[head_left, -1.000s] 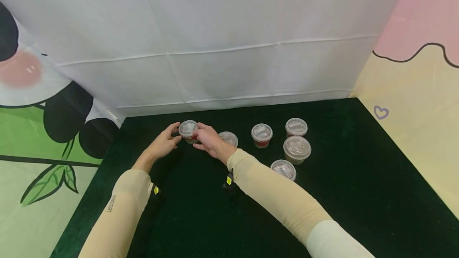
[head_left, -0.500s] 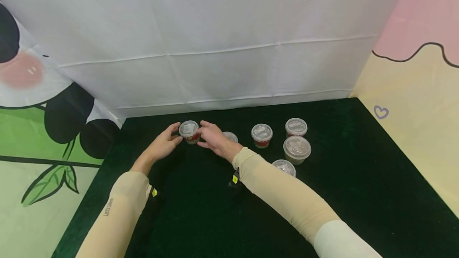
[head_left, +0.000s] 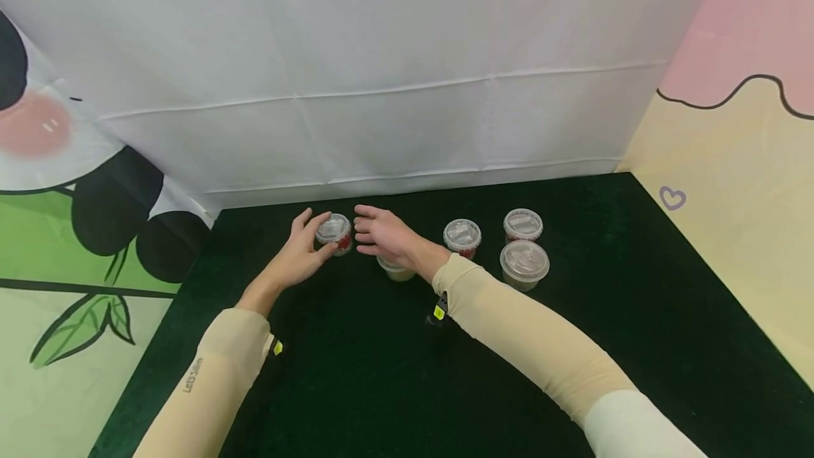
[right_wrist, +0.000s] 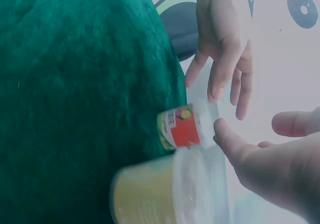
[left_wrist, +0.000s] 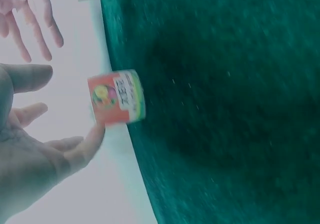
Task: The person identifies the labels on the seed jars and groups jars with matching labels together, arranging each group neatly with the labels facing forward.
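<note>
A small clear-lidded cup with a red label (head_left: pixel 333 232) stands on the dark green cloth (head_left: pixel 356 373) near the back wall. My left hand (head_left: pixel 313 235) lies open at its left side, and one fingertip (left_wrist: pixel 95 131) touches the cup (left_wrist: pixel 117 96). My right hand (head_left: pixel 369 232) hovers just right of the cup with straight, spread fingers, apart from it. In the right wrist view the cup (right_wrist: pixel 182 126) sits between the left hand (right_wrist: pixel 220 59) and the right hand (right_wrist: pixel 270 159). A cup with yellowish contents (head_left: pixel 396 271) stands below the right palm.
Three more lidded cups stand to the right: one red-labelled (head_left: pixel 462 234), one at the back (head_left: pixel 523 223), and a larger one (head_left: pixel 524 260). A white wall cloth (head_left: pixel 407 90) rises behind, with printed panels at both sides.
My right hand has let go of the red-labelled cup and drawn back to the right with its fingers spread. The left hand's fingers have loosened around the cup.
</note>
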Available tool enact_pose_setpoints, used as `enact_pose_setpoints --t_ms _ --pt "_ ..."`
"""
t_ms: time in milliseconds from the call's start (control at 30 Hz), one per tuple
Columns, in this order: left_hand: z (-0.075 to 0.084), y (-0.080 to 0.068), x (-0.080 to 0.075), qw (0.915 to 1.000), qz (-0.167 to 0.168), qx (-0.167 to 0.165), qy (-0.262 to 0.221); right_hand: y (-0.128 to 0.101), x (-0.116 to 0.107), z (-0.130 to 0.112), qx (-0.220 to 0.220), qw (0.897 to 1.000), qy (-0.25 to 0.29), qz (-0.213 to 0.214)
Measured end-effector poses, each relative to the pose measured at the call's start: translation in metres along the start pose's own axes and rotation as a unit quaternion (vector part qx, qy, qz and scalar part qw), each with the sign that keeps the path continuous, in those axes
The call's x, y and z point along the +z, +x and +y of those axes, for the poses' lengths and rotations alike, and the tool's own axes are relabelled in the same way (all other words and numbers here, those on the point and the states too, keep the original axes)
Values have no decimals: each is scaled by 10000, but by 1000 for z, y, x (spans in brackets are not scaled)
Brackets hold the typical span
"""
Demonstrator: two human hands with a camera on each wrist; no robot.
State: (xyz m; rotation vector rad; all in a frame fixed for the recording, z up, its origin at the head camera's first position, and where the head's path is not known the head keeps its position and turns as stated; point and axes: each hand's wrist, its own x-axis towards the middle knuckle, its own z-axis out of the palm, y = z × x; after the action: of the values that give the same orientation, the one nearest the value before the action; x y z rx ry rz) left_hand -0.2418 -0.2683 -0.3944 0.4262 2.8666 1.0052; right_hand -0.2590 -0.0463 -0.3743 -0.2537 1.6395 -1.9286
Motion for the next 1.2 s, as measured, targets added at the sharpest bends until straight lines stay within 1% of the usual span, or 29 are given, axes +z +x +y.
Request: enact_pose_setpoints --t_ms 100,233,367,500,600,667,700,767,900,1033,1200 --pt "9 -1 5 9999 48 149 15 -6 -9 -4 -166 9980 -604 -53" --pt "19 -2 12 9995 36 303 -14 -14 -21 -7 -381 9887 -1447 -49" --pt "29 -4 19 9993 -29 379 33 -23 -29 -10 -595 9740 -2188 -14" --pt "39 -5 28 9980 -159 600 88 -32 -37 -11 -853 9540 -2876 29" --pt "45 -4 36 9966 -306 764 24 -38 -44 -9 -993 9406 -3246 111" --pt "48 -4 41 9958 -443 799 -97 -42 -48 -7 -1011 9348 -3401 165" --pt "49 -5 42 9957 -497 764 -194 -43 -50 -6 -1021 9333 -3438 163" --pt "49 -5 46 9948 -602 729 -388 -45 -54 -4 -1003 9326 -3465 140" --pt "47 -5 53 9923 -795 661 -686 -48 -60 0 -803 9403 -3308 63" --pt "45 -5 60 9910 -969 596 -712 -51 -64 3 -546 9463 -3187 45" --pt "46 -6 65 9903 -1125 498 -644 -55 -67 6 -195 9483 -3168 60"
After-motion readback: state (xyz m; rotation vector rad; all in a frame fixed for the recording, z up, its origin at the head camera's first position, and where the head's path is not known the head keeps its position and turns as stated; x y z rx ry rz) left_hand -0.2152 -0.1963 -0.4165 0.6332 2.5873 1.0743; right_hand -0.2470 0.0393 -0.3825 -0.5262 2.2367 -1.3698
